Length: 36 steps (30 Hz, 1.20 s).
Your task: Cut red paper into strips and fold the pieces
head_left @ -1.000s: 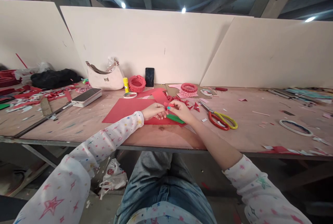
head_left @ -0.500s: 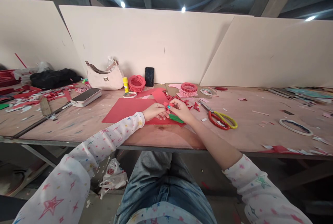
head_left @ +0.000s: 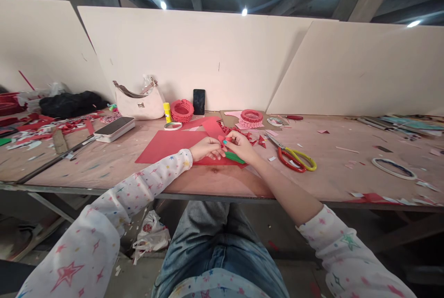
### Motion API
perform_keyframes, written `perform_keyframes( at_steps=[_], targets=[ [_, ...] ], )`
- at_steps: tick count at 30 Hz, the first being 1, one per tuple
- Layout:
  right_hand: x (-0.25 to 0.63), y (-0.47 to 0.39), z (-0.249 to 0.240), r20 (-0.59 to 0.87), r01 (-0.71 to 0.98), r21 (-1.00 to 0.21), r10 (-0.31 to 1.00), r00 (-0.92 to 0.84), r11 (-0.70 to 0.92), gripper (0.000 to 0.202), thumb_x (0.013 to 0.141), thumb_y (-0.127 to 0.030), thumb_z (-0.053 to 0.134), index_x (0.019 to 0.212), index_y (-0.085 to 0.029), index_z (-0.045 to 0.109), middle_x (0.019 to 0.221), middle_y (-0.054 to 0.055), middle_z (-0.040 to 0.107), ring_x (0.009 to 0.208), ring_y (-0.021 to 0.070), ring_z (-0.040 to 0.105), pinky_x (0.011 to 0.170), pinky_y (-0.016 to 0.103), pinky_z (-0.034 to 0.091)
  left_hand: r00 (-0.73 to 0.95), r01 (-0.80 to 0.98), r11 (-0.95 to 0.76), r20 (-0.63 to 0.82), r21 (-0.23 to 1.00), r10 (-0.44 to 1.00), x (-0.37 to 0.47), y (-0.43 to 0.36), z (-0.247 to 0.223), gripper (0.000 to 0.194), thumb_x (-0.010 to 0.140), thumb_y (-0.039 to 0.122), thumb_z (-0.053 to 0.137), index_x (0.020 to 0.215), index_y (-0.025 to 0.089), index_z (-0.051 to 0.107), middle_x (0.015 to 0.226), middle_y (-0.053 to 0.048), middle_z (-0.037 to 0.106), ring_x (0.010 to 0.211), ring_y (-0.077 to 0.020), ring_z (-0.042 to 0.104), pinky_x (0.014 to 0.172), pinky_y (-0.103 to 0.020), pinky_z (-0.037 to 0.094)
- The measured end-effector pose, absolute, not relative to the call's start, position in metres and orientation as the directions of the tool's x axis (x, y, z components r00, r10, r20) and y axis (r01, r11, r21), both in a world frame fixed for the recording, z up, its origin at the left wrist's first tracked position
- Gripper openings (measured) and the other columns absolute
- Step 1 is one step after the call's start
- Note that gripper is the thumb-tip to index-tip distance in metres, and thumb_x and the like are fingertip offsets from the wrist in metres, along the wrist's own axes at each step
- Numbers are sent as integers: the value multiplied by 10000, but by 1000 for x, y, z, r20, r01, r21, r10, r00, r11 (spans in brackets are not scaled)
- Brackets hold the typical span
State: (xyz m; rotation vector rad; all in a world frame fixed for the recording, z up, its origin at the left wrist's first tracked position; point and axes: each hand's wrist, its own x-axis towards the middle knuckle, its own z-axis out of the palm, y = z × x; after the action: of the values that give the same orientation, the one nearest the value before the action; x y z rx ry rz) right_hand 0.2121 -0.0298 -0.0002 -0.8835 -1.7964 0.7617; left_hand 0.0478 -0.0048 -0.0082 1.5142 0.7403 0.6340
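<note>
My left hand (head_left: 208,148) and my right hand (head_left: 239,144) meet over the table, fingers pinched on a small piece of red paper (head_left: 221,138) between them. Its exact shape is partly hidden by the fingertips. Below them lies a large red paper sheet (head_left: 166,143), flat on the table. A green comb-like strip (head_left: 235,157) rests on the sheet's right end, just under my right hand. Just beyond the hands are a red paper strip (head_left: 212,127) and several small folded red paper pieces (head_left: 262,141).
Scissors (head_left: 294,157) with red and yellow handles lie to the right. Behind stand a glue stick (head_left: 167,112), a stack of red rings (head_left: 182,110), a phone (head_left: 199,102) and a pale handbag (head_left: 139,101). A white tape roll (head_left: 393,168) lies far right; white boards (head_left: 194,53) rise behind.
Almost nothing differs. Both hands stay in place around the small red paper, with only slight finger movement.
</note>
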Motion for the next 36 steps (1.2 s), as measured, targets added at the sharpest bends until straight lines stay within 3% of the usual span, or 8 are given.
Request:
perform_keyframes(
  at_steps=[19,27,36],
  targets=[
    [215,-27,-1,404,145,-878,869,-287,456,183,749,-344,542,725,-199,432,599,-36,512,554,114,487,538,256,386,568,118,-85,4,989,823,50,-8,-5,123,733,180,484,701,112,582,635,-17,610,479,-53,534,470,-152,412],
    [215,-24,-7,369,82,-905,864,-342,418,164,687,-214,541,810,-210,432,679,-45,502,614,119,512,577,254,404,552,134,-67,-18,989,834,51,-9,-4,147,702,183,484,714,114,613,597,-3,562,489,-58,511,466,-152,393],
    [221,-16,-9,378,144,-889,874,-305,434,139,660,-176,498,794,-200,473,713,-35,506,601,101,484,538,222,379,560,66,-66,18,996,828,53,-7,-5,130,676,144,479,582,116,564,445,47,378,408,-38,336,404,-153,259]
  ],
)
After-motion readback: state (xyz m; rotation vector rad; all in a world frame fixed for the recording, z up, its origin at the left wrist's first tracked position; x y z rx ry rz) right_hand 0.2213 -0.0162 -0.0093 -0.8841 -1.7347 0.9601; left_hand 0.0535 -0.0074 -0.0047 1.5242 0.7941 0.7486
